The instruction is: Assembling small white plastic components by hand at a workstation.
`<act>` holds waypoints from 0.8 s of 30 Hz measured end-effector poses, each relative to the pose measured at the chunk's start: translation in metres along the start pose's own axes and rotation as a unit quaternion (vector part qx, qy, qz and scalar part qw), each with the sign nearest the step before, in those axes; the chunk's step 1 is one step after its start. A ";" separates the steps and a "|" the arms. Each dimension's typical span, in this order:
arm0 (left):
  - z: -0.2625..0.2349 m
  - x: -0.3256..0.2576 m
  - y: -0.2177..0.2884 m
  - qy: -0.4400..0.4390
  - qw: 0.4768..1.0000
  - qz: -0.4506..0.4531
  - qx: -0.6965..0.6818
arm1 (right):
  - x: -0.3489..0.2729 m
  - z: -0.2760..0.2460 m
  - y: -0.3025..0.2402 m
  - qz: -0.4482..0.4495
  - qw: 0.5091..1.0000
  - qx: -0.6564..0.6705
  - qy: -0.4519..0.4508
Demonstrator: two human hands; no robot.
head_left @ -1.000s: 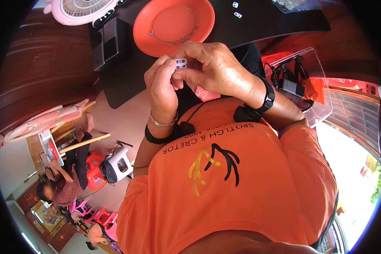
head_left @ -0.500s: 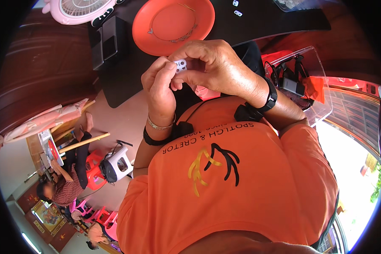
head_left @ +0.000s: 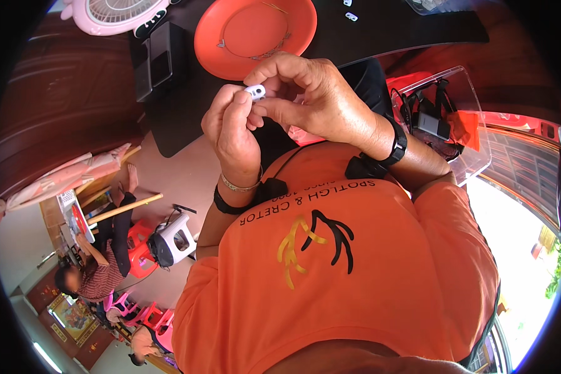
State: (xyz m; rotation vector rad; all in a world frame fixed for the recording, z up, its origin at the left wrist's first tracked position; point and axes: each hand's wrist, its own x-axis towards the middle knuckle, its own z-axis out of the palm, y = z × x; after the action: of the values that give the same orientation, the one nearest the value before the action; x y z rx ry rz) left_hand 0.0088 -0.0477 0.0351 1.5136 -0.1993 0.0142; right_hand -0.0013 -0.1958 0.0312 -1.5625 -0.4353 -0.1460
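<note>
A small white piece (head_left: 255, 92) with dark holes, apparently plastic, sits between my two hands just in front of the plate. My left hand (head_left: 232, 128) pinches it between thumb and fingers. The curled index finger and thumb of my right hand (head_left: 324, 103) close on it from the other side. Just beyond lies a round orange plate (head_left: 209, 37), with several thin metal pins (head_left: 274, 53) scattered in it. Two similar white pieces (head_left: 351, 17) rest on the dark table (head_left: 405, 31) to the right of the plate.
A pink fan (head_left: 115, 14) and a dark box (head_left: 159, 62) stand at the far left. Part of a clear container (head_left: 439, 5) shows at the far right. A clear bin (head_left: 474, 156) beside my right arm holds cables and a pouch. Other people (head_left: 106, 277) sit off to the left.
The white piece has turned in my fingers and now shows a narrower side. Both hands have shifted slightly to the left with it.
</note>
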 end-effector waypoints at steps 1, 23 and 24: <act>0.000 0.000 0.000 0.000 1.000 0.001 0.001 | -0.001 0.001 -0.001 0.024 0.999 0.030 -0.007; -0.007 -0.001 -0.008 -0.051 0.998 -0.018 -0.011 | -0.002 0.001 0.007 0.038 0.993 0.115 -0.004; -0.008 -0.001 -0.009 -0.055 0.998 -0.016 -0.008 | -0.002 0.000 0.005 0.027 0.998 0.055 -0.003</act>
State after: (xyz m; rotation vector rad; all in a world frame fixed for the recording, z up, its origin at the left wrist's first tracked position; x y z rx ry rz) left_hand 0.0096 -0.0405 0.0252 1.5022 -0.2630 -0.0968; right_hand -0.0013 -0.1958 0.0264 -1.4645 -0.3982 -0.0747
